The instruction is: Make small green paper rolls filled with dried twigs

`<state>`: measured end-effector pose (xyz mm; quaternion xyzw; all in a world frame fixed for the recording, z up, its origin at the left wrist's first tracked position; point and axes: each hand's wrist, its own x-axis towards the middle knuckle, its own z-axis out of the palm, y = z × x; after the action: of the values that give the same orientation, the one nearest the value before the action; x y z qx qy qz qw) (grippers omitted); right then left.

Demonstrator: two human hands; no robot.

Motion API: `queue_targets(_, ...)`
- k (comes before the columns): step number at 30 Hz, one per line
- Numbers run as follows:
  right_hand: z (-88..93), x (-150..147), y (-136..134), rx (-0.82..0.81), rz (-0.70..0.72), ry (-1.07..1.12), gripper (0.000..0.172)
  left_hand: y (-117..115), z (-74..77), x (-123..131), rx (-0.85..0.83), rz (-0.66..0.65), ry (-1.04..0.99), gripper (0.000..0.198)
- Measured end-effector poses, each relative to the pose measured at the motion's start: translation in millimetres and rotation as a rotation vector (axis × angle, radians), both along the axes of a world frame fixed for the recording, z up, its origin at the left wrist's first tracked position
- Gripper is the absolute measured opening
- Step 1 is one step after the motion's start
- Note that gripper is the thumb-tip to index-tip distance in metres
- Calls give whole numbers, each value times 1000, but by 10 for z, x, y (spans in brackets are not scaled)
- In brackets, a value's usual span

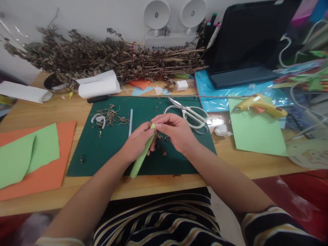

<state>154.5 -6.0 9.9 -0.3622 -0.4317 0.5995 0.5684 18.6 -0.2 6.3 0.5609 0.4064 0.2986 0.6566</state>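
A folded strip of light green paper (141, 159) slants between my hands above the dark green cutting mat (102, 165). My left hand (138, 141) is closed round its middle, thumb on top. At the strip's upper end, my right hand (174, 130) pinches the tip between thumb and fingers. Dried plant crumbs (162, 137) lie on the mat just behind the hands. A pale glue stick (131, 122) rests left of them, near a small heap of dry stems (111, 116). White-handled scissors (193, 114) lie partly open beyond my right hand.
Bundled dried plants (102, 58) line the wall. At the right, a yellow glue gun (261, 106) sits on a green sheet (258, 136), near a black tablet (246, 37). Orange paper (65, 147) and green paper (46, 147) lie left. A paper roll (99, 89) stands behind the mat.
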Motion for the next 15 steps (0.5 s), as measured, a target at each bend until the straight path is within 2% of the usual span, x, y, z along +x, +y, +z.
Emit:
queue_targets(7,-40,-53,-21,11,-38,20,6,-11,-33,-32,85,-7,65,22)
queue_targets(15,-69,-62,-31,30,-47,-30,10,-48,-19,-46,325,41,337,23)
